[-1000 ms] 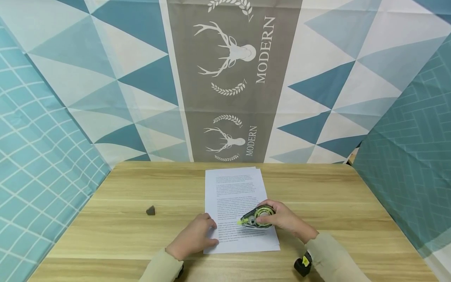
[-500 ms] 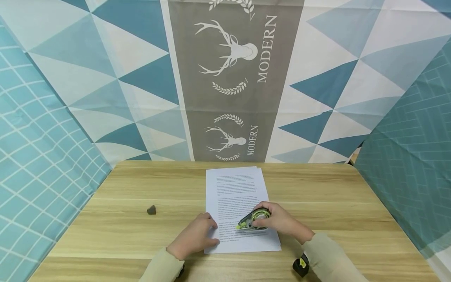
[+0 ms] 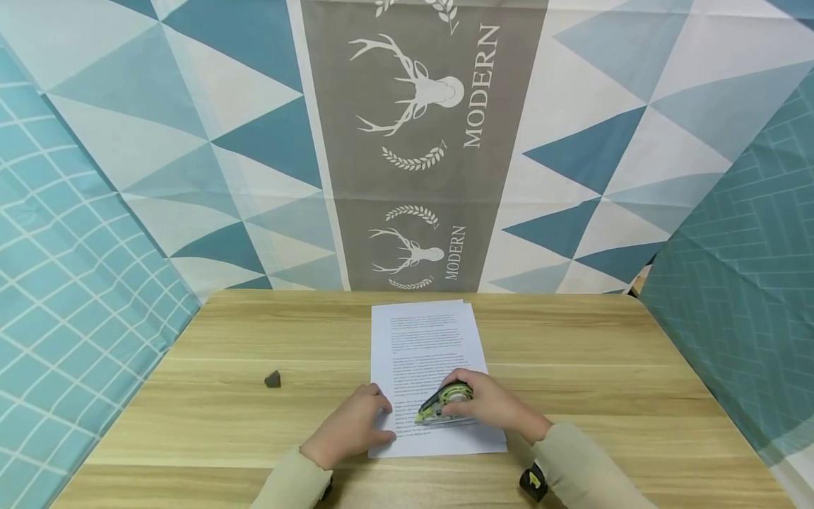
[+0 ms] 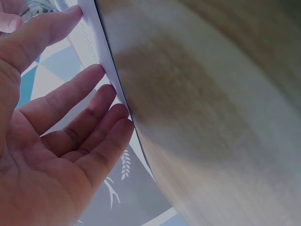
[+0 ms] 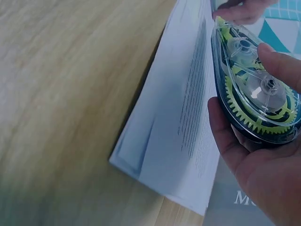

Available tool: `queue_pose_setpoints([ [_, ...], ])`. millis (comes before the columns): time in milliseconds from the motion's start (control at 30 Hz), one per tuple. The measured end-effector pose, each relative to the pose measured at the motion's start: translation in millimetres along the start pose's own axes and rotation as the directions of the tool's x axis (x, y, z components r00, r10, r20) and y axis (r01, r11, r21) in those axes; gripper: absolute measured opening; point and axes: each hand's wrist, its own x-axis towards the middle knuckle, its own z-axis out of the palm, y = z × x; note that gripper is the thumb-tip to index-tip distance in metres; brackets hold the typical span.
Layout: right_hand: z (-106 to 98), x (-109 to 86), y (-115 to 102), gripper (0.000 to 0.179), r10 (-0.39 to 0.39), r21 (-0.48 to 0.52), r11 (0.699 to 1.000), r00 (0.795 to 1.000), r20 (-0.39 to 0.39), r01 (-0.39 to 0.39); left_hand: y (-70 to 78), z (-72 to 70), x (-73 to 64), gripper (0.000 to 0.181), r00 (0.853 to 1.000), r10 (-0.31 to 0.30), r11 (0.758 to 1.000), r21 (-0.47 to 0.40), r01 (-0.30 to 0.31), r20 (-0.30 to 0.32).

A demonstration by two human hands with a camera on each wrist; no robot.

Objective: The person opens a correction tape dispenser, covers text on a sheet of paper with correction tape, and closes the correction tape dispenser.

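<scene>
Sheets of printed paper (image 3: 381, 339) lie stacked on the table, slightly out of line with each other. My right hand (image 3: 492, 408) grips a correction tape (image 3: 437, 408) with a clear case and yellow-green gears, thumb on one face and fingers behind. Its tip points left, right at the lower lines of text. In the right wrist view the gears of the correction tape (image 5: 256, 87) show through the case. My left hand (image 3: 352, 425) rests on the left edge of the paper near its lower corner; in the left wrist view its fingers (image 4: 70, 106) are spread and loosely bent.
A small dark grey lump (image 3: 273, 379) sits on the wooden table (image 3: 229, 417) left of the paper. Patterned cloth (image 3: 413, 141) hangs behind the table and along both sides. A black wrist device (image 3: 533, 482) is at the right sleeve.
My right hand has moved the correction tape left and a little nearer to me across the lower text. The left hand stays at the paper's edge.
</scene>
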Motion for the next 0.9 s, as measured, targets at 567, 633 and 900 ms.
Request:
queue_pose_setpoints([
  [567,16,5.9,-6,0.022,-0.043,-0.106,0.994,0.998,-0.044,0.038,0.5,-0.6,0.0,0.034,1.0,0.012,1.0,-0.009,-0.012,-0.003],
  [633,16,5.9,-6,0.022,-0.045,-0.106,0.994,0.998,-0.043,0.04,1.0,-0.9,-0.4,0.034,1.0,0.014,1.0,-0.012,-0.014,-0.001],
  [900,16,6.7,-7,0.023,-0.041,-0.12,0.992,0.998,-0.039,0.036,1.2,-1.2,-1.0,0.034,1.0,0.014,1.0,-0.02,-0.015,-0.006],
])
